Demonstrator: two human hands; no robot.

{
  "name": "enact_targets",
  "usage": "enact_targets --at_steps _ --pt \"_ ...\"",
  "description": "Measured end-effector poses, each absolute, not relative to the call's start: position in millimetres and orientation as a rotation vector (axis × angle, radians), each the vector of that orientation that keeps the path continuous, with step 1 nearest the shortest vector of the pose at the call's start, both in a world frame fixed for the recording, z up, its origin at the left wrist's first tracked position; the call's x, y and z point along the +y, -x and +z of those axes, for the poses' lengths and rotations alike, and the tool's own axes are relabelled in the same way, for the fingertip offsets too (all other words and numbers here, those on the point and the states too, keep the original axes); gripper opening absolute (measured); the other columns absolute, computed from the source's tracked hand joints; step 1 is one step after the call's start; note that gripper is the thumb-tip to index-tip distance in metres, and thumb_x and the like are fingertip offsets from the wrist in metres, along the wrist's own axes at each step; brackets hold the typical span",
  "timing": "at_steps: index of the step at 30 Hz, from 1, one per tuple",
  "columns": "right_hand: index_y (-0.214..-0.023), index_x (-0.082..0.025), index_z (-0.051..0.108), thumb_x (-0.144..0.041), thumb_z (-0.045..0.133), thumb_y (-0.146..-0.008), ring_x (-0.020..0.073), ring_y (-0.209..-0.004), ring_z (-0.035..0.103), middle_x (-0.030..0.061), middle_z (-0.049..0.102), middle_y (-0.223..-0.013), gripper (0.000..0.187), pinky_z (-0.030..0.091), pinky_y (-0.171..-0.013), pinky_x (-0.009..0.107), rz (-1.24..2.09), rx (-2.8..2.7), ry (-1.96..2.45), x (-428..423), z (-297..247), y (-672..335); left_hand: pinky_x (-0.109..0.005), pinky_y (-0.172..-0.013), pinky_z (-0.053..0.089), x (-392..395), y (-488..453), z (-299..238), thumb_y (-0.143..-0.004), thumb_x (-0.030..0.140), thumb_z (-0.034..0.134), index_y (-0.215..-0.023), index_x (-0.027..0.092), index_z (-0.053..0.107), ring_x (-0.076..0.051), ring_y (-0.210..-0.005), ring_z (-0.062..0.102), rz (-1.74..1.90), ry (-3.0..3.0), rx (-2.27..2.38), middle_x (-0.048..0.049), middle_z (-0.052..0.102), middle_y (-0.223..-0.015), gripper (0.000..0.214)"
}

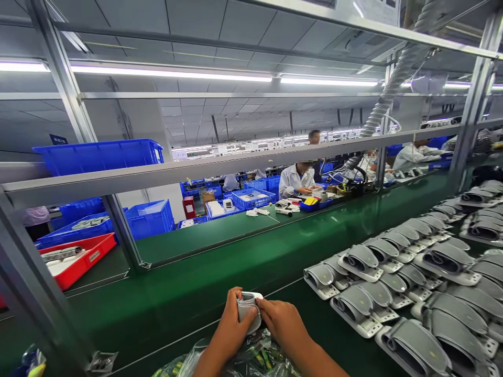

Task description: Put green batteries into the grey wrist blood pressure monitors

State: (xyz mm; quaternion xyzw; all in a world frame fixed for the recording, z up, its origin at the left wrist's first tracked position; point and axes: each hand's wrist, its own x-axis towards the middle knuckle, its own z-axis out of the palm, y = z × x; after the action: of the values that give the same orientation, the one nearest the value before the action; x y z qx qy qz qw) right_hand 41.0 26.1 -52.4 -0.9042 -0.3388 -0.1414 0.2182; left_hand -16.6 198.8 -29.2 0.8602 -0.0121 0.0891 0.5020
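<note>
the left hand (231,327) and the right hand (282,325) come together over a green rubber counter (165,309). the fingers (268,309) of both hands are closed, gripping one grey padded cuff (247,310), which curves into a loop with a pale rim at its top. the cuff is held between the two hands, just above a crumpled clear plastic bag (245,357) with green and yellow shapes showing through its shiny film.

to the right, on the same green surface, more than twenty matching grey cuffs (361,262) lie in loose rows. each is a curved, matte hood with a dark hollow opening, set on a flat white plastic base. the exact number is hard to tell, as the rows overlap and run out of view.

past a pale metal rail (196,170) sit a ribbed blue plastic crate (98,157) and a shallow red tray (78,264) with a white lining. farther off, a co-worker in a white coat (296,180) sits at another counter among small parts.
</note>
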Motion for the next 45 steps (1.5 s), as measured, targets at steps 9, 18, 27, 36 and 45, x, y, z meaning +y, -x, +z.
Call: enact_targets --at_steps 9,18,27,36,45 --pt "-0.087 -0.019 0.070 -0.015 0.044 -0.097 0.0153 -0.066 0.063 0.0044 0.071 -0.077 0.028 0.015 -0.058 0.031 -0.358 -0.902 2.449 29 -61 -36 -0.038 -0.105 0.040 199 13 -33 -0.092 0.055 0.056 -0.108 0.021 0.040 -0.025 -0.115 0.055 0.259 -2.076 -0.049 -0.0136 0.053 -0.130 0.041" --pt "-0.102 -0.017 0.059 -0.045 0.046 -0.078 0.0105 -0.053 0.036 -0.0043 0.043 -0.066 0.039 0.029 -0.049 0.022 0.208 -0.271 1.367 21 -65 -72 -0.045 -0.103 0.041 203 2 -42 -0.084 0.070 0.056 -0.100 0.021 0.040 -0.031 -0.114 0.059 0.374 -1.980 0.131 -0.0176 0.058 -0.130 0.053" --pt "-0.095 -0.019 0.062 -0.016 0.047 -0.080 0.0168 -0.079 0.058 0.0040 0.061 -0.089 0.021 0.038 -0.071 0.028 -0.091 -0.454 2.068 -12 -49 -72 -0.048 -0.105 0.042 215 0 -46 -0.087 0.050 0.057 -0.099 0.023 0.043 -0.032 -0.127 0.054 0.675 -1.896 0.286 -0.0159 0.051 -0.145 0.033" --pt "-0.090 -0.016 0.072 -0.006 0.059 -0.081 0.0216 -0.089 0.065 0.0091 0.069 -0.095 0.019 0.042 -0.072 0.028 0.165 -0.539 2.387 -17 -33 -54 -0.049 -0.102 0.046 203 9 -28 -0.098 0.054 0.038 -0.103 0.024 0.072 -0.033 -0.133 0.048 0.689 -2.066 0.155 -0.0122 0.040 -0.150 0.046" --pt "-0.107 -0.021 0.064 -0.012 0.055 -0.094 0.0146 -0.091 0.068 0.0035 0.071 -0.101 0.018 0.054 -0.082 0.025 -0.369 -0.976 1.703 10 -40 -35 -0.047 -0.102 0.046 198 13 -34 -0.087 0.027 0.052 -0.098 0.021 0.064 -0.028 -0.119 0.055 0.551 -2.202 -0.086 -0.0132 0.042 -0.130 0.018"
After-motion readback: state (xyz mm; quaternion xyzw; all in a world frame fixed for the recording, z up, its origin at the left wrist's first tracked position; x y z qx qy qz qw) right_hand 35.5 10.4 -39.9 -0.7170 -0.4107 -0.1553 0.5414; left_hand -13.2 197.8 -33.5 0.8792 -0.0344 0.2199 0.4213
